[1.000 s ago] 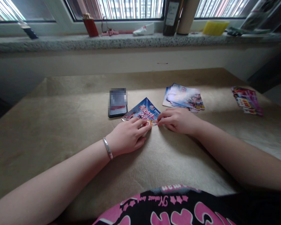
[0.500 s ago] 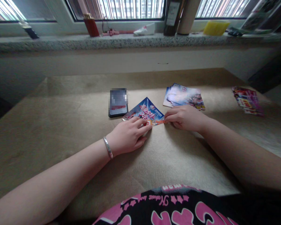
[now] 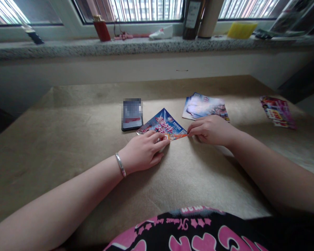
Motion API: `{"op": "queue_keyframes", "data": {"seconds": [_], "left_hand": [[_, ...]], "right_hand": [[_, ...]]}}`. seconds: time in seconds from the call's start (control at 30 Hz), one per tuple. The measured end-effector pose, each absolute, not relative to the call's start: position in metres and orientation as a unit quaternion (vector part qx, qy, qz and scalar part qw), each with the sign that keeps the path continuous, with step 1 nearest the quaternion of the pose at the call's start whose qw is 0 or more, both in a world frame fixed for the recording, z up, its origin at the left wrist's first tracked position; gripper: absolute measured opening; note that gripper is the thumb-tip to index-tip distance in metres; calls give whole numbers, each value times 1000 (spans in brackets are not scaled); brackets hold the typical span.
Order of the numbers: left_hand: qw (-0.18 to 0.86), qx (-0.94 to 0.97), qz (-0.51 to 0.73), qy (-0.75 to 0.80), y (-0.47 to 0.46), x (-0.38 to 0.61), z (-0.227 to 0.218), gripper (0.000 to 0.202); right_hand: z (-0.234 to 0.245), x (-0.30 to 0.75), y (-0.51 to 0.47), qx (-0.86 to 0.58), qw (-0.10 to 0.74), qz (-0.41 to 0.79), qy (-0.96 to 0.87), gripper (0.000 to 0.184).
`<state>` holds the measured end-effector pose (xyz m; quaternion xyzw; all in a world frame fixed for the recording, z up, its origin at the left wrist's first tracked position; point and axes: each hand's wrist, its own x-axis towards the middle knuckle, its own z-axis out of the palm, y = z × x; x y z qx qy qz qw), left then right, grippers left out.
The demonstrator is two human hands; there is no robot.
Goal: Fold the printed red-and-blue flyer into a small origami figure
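A blue printed leaflet [image 3: 163, 125], folded into a triangle, lies on the tan table [image 3: 68, 139] in front of me. My left hand [image 3: 142, 152], with a silver bracelet at the wrist, presses its fingertips on the leaflet's near left edge. My right hand [image 3: 211, 130] pinches the leaflet's right corner along the folded edge, fingers closed on it.
A dark phone [image 3: 132, 114] lies flat just left of the leaflet. A stack of leaflets [image 3: 205, 106] sits behind my right hand, and more pink ones [image 3: 277, 111] lie at the far right. The stone windowsill [image 3: 68, 47] holds a red cup [image 3: 102, 29], bottles and a yellow sponge [image 3: 242, 30].
My right hand has slid to the right along the leaflet's near edge, out to its right corner. My left hand has stayed in place.
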<state>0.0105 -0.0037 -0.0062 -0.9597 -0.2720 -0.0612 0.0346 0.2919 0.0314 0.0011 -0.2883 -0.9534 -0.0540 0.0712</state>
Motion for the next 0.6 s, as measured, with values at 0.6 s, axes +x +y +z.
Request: {"op": "queue_keyframes", "data": {"seconds": [0.6], "left_hand": [[35, -958, -53, -278, -4, 10, -6, 41]], "right_hand": [[6, 291, 32, -285, 60, -74, -954, 29]]}}
